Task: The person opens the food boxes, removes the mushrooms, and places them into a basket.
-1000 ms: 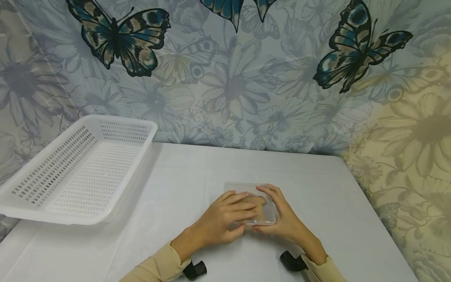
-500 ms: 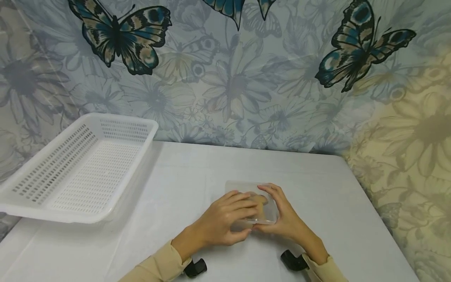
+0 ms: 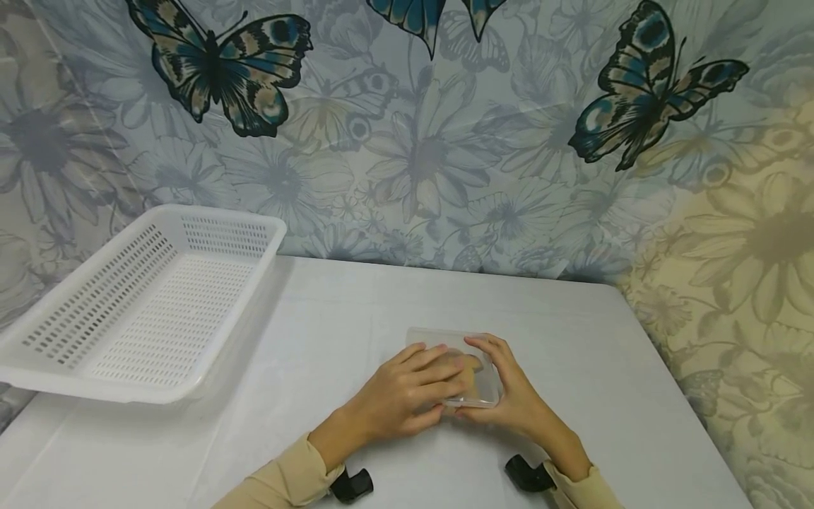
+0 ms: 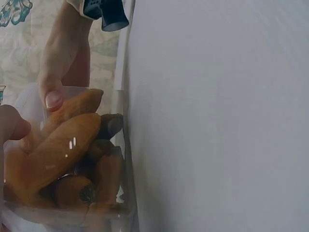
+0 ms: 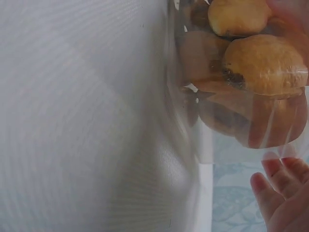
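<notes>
Fingers of the left hand nearly straight, slightly spread, laid over the left of the box; not wrapped round anything I can see. Right hand grips its right side: thumb on the near wall, fingertips by the far edge. Box is mid-table, near side, right of the basket; can't tell if it's fully seated on the table. Brown pieces piled inside. Top closed? Can't tell.

Risks, my read: walls look flexible, so a hard right squeeze could buckle them; lopsided left pressure could tip it; loose top, pieces spill.

Pose: forearms angle in from near left and near right, left palm down, right palm facing left.
</notes>
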Motion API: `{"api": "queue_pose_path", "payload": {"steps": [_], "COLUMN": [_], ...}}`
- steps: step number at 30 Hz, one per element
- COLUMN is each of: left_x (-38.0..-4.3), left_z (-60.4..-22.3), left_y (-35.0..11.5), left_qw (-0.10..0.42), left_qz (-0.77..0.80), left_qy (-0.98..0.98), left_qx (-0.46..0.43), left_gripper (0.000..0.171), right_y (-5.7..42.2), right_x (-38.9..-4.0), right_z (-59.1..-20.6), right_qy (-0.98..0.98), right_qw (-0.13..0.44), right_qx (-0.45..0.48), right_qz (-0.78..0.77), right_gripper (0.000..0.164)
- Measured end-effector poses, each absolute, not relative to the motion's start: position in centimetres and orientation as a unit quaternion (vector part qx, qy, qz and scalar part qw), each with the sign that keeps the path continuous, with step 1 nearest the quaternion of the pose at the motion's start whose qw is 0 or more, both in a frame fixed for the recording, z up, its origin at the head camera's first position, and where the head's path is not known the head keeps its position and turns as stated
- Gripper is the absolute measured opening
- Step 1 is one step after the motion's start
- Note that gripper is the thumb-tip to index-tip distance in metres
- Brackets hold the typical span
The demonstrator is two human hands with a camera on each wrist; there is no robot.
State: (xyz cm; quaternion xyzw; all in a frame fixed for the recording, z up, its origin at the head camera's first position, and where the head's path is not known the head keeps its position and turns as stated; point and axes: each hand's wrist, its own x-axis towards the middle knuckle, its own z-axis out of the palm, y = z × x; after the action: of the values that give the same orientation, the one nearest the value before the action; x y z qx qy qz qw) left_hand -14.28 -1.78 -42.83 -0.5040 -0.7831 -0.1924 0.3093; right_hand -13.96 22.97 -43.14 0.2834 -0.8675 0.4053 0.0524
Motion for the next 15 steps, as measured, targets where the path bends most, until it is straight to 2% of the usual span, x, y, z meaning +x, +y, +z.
{"api": "queue_pose_path", "payload": {"steps": [9,15], "left_x": [-14.36,-14.35], "left_z": [-43.17,-43.24], "left_y": [-1.69,-1.71], "left_qw": [0.332,0.347], "left_qz": [-0.192,-0.181], "left_qy": [-0.773,-0.767], "left_qx": [-0.506,-0.509], "left_gripper": [0.043,0.042], "right_y": [22.91,22.87], "right_x": [-13.92,-13.93], "right_z": [-43.06,-42.98], "right_qy": [-0.869,-0.874], "right_qw": [0.047,0.063], "right_qx": [0.282,0.290], "right_qz": [0.403,0.385], "right_gripper": [0.102,0.103]}}
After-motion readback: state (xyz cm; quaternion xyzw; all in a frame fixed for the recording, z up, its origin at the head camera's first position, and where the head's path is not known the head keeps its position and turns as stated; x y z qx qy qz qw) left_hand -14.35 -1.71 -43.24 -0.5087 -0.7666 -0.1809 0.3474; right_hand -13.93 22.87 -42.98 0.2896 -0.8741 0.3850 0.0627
